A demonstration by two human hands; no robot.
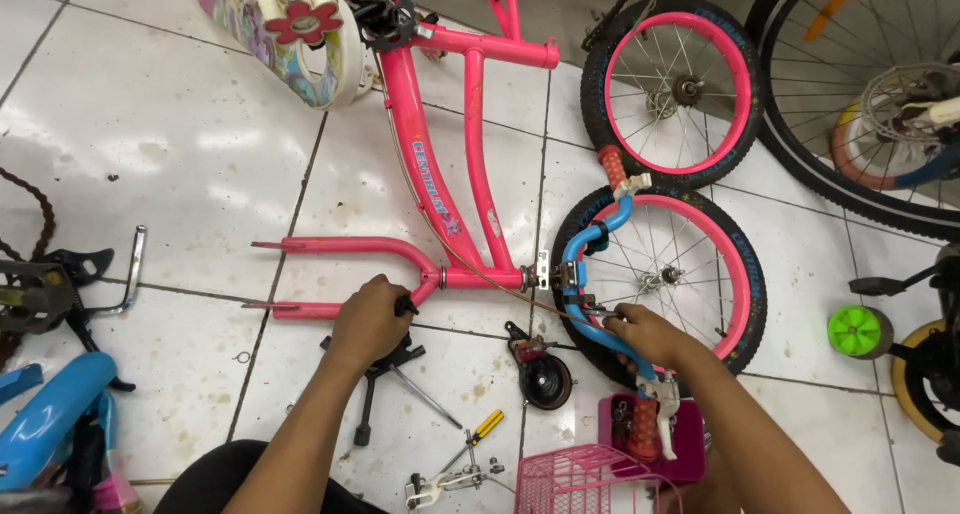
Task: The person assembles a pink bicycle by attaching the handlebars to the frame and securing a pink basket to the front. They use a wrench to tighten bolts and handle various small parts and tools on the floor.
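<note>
While the left hand (368, 319) curls shut, its fingers (385, 292) wrap the pink tubular metal bicycle frame (440, 189) right at the fork's crown, where two pink legs run off leftwards, side by side and level across the white tiled floor (170, 124). From that grip the frame's long axis climbs up and slightly left, two near-parallel tubes reaching the black toothed chainring (378, 12) at the top of view. Over on the other side, the right hand (645, 336) is clenched round the blue curved metal handlebar (590, 269), fingers (612, 319) on its lower stretch; the bar arcs upward from them to a red grip, and downward to a pink grip below the wrist. Behind that hand lies a small pink-rimmed black-tyred wheel (660, 274), flat on the tiles. Just below the left hand sits a black cross-shaped wrench (385, 379); between the forearms, a black round bell (545, 379).
</note>
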